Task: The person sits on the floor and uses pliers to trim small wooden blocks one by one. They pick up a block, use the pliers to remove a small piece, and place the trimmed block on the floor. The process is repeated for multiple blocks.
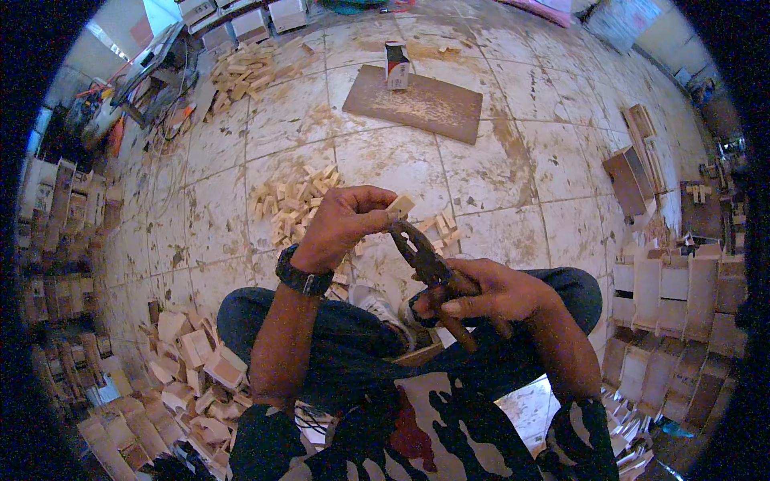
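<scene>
My left hand (353,220), with a dark watch at its wrist, pinches a small pale wooden block (401,206) between thumb and fingers. In my right hand (497,293) is a pair of dark, worn pliers (419,255), gripped round the handles. The jaws point up and left, and their tip meets the lower edge of the block near my left fingertips. Whether the jaws bite on the block or on something small in it, I cannot tell. Beneath my left hand lies a heap of small wooden blocks (293,204). More little blocks (441,231) lie just beyond the pliers.
I sit cross-legged on a dirty tiled floor. Ahead, a brown board (433,112) carries sawdust and a small box (396,68). Another block pile (245,72) lies far left. Larger wooden pieces (196,353) are heaped at my left, and stacked wooden parts (674,289) stand at my right.
</scene>
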